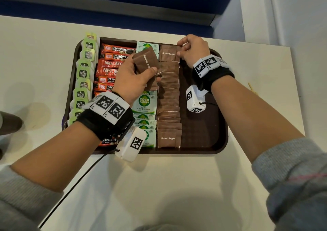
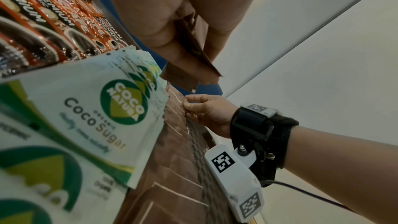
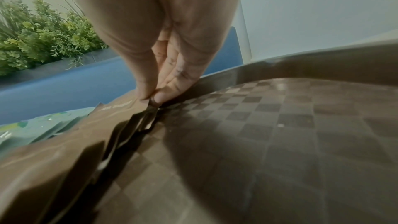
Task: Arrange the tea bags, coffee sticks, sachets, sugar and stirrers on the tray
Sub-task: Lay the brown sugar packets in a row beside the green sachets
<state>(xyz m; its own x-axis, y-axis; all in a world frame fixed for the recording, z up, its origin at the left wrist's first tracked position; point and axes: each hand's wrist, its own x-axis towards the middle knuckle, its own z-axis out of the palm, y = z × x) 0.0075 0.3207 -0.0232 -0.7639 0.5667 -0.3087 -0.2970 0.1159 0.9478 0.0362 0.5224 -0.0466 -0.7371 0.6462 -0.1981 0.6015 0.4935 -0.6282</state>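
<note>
A dark brown tray holds columns of green tea bags, red coffee sticks, Coco Sugar sachets and brown sugar sachets. My left hand holds a small stack of brown sugar sachets above the tray's middle; the same stack shows in the left wrist view. My right hand pinches the right edge of the top brown sugar sachet at the far end of its column. In the right wrist view the fingertips press that sachet edge.
The tray's right strip is bare checkered surface. The tray sits on a white table. A wooden stirrer lies on the table right of the tray. A cable trails from the left wrist camera. Green plants stand beyond a blue bench.
</note>
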